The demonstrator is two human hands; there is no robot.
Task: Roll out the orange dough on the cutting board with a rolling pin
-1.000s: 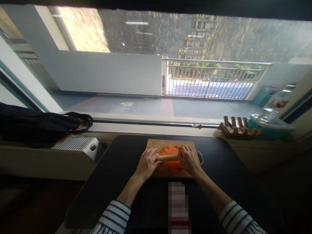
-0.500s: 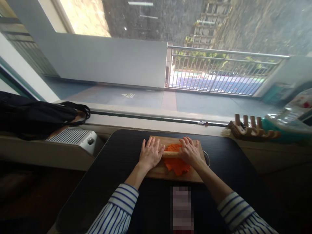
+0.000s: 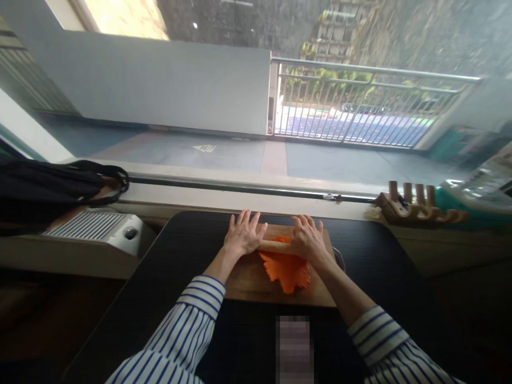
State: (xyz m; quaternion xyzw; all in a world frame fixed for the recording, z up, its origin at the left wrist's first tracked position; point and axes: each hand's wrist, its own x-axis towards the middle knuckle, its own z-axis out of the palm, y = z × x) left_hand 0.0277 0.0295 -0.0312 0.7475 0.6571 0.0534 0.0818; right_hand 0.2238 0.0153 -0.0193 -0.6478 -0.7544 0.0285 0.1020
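Observation:
A wooden rolling pin (image 3: 277,247) lies crosswise on a flattened, ragged-edged orange sheet of dough or modelling clay (image 3: 287,271). My left hand (image 3: 243,234) presses palm-down on the pin's left end, its fingers stretched forward and spread. On the right end rests my right hand (image 3: 309,238), also flat and open, with fingers pointing away from me. Both palms hide the pin's ends. Beneath everything is a wooden cutting board (image 3: 244,285). Most of the orange sheet shows on the near side of the pin, with a small part beyond it.
The board lies on a dark table (image 3: 192,256); a metal handle (image 3: 339,260) sticks out at its right. A black bag (image 3: 52,186) rests at the left above a white vented unit (image 3: 108,234). On the right of the sill stand a wooden rack (image 3: 420,208) and a teal container (image 3: 454,200).
Both hands have pushed the pin away from me toward the board's far edge, baring more of the orange sheet on the near side. My view has shifted slightly.

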